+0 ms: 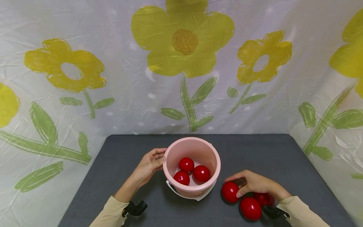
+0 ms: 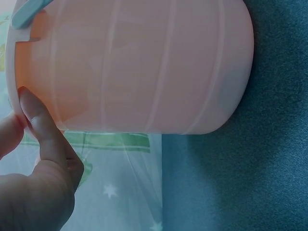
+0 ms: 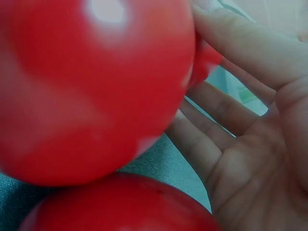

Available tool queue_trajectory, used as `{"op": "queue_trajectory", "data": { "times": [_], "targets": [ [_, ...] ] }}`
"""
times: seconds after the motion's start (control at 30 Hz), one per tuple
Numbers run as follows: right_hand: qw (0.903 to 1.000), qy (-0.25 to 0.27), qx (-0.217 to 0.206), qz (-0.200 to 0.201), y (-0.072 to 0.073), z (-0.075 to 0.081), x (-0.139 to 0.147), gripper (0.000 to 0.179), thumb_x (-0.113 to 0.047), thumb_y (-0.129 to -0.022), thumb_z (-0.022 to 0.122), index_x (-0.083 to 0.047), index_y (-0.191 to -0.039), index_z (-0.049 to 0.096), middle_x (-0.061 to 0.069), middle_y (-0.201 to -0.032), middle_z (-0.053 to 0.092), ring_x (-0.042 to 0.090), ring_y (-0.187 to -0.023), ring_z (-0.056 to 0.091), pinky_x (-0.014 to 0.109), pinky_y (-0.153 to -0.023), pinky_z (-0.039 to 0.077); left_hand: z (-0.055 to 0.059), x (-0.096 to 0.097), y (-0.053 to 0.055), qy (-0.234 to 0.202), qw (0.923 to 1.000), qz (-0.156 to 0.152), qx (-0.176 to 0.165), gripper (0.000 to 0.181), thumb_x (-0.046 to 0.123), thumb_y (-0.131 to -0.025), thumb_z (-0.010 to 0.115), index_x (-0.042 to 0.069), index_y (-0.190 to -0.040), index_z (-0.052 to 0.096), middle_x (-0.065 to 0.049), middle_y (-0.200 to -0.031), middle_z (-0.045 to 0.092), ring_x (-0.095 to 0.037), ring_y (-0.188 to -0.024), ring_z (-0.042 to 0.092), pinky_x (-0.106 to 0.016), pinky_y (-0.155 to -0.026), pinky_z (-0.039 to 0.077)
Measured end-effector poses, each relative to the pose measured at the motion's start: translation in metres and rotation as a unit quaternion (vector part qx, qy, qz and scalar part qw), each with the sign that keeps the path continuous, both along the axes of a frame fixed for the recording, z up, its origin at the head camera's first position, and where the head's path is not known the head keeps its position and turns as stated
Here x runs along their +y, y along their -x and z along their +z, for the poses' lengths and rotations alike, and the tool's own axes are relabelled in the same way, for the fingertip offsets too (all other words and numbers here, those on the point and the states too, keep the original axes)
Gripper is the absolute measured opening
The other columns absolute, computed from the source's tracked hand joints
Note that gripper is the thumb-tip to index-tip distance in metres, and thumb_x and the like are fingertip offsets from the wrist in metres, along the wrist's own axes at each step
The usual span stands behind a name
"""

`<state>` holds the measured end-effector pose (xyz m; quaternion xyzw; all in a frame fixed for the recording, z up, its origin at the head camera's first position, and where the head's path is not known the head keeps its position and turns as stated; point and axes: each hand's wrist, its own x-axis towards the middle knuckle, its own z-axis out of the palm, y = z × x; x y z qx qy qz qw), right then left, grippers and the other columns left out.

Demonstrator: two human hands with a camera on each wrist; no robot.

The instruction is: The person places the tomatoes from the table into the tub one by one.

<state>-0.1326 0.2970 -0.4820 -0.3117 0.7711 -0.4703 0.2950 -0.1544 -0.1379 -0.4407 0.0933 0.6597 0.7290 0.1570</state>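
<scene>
1. L hand [image 1: 149, 166]: thumb on the rim of the pink bucket [image 1: 211, 157], fingers curled vs. its left wall; steadying hold, not a full wrap.
2. Bucket sits mid-table [image 1: 119, 157], upright; 3 red balls inside, touching.
3. R hand [image 1: 256, 183]: cupped over ball [image 1: 230, 191], thumb and fingertips on it; grip looks partial, ball on table.
4. 2 more balls [image 1: 250, 208] just beside/under R wrist.
5. Key relation: held ball lies just right of bucket, R hand nearer; bucket mouth up and to its left.
</scene>
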Motion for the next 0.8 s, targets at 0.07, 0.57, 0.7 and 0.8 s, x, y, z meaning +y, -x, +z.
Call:
{"op": "queue_trajectory", "data": {
  "times": [0.07,0.57,0.7,0.8],
  "targets": [
    [1.0,0.005,0.0,-0.001,-0.0004,0.0003,0.0002,0.055,-0.015,-0.085,0.076,0.004,-0.133,0.058,0.023,-0.129,0.064,0.004,-0.11,0.064,0.021,-0.087,0.055,-0.0002,-0.0001,0.0,0.001,1.0,0.0,0.0,0.049,0.006,-0.096,0.061,-0.007,-0.138,0.039,-0.016,-0.123,0.058,-0.014,-0.101,0.065,-0.022,-0.078,0.058],
    [0.9999,-0.001,-0.015,-0.001,-0.0005,0.0,-0.0035,0.053,-0.014,-0.086,0.075,0.006,-0.132,0.058,0.024,-0.128,0.065,0.007,-0.109,0.066,0.021,-0.087,0.055,-0.0045,-0.0008,0.0009,-0.015,0.9997,-0.013,0.016,0.051,0.008,-0.097,0.061,-0.008,-0.139,0.037,-0.01,-0.119,0.059,-0.012,-0.101,0.065,-0.023,-0.079,0.057],
    [0.9999,0.007,-0.007,-0.002,-0.0012,0.0029,-0.003,0.051,-0.013,-0.086,0.076,0.007,-0.13,0.059,0.026,-0.126,0.065,0.009,-0.107,0.067,0.021,-0.086,0.056,-0.0049,-0.0009,0.0008,-0.02,0.9996,-0.012,0.015,0.051,0.007,-0.097,0.06,-0.008,-0.139,0.037,-0.009,-0.119,0.059,-0.012,-0.1,0.065,-0.023,-0.078,0.057],
    [0.9999,0.008,-0.01,-0.005,-0.0007,0.01,-0.0018,0.051,-0.012,-0.085,0.076,0.006,-0.13,0.059,0.027,-0.126,0.064,0.01,-0.106,0.068,0.021,-0.085,0.056,-0.0047,-0.001,0.0008,-0.021,0.9996,-0.011,0.014,0.051,0.007,-0.097,0.06,-0.008,-0.139,0.037,-0.009,-0.118,0.059,-0.012,-0.1,0.065,-0.023,-0.078,0.057]
  ]
}}
